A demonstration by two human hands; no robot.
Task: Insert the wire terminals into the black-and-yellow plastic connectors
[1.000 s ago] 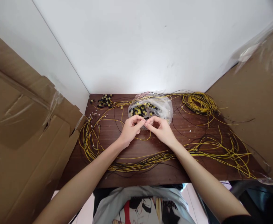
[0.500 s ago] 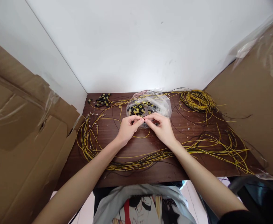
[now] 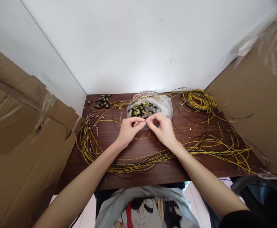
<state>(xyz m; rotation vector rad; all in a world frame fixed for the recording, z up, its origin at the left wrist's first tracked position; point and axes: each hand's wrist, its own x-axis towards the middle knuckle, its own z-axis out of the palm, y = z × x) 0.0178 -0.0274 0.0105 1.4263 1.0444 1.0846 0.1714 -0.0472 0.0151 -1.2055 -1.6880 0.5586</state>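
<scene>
My left hand and my right hand meet fingertip to fingertip above the middle of a dark wooden table. Both hands are pinched shut on something small between them, with a thin yellow wire looping out beneath the left hand. What the fingers hold is too small to name. Just behind the hands lies a clear plastic bag with several small black and yellow connectors in it.
A second pile of black connectors sits at the back left. Yellow and black wires lie in a coil at the back right, a bundle at the left and long strands along the front. Cardboard sheets flank both sides.
Both hands stay pinched together; the fingertips have shifted only slightly. The view has drifted a little, so the table sits slightly higher and further left in the picture.
</scene>
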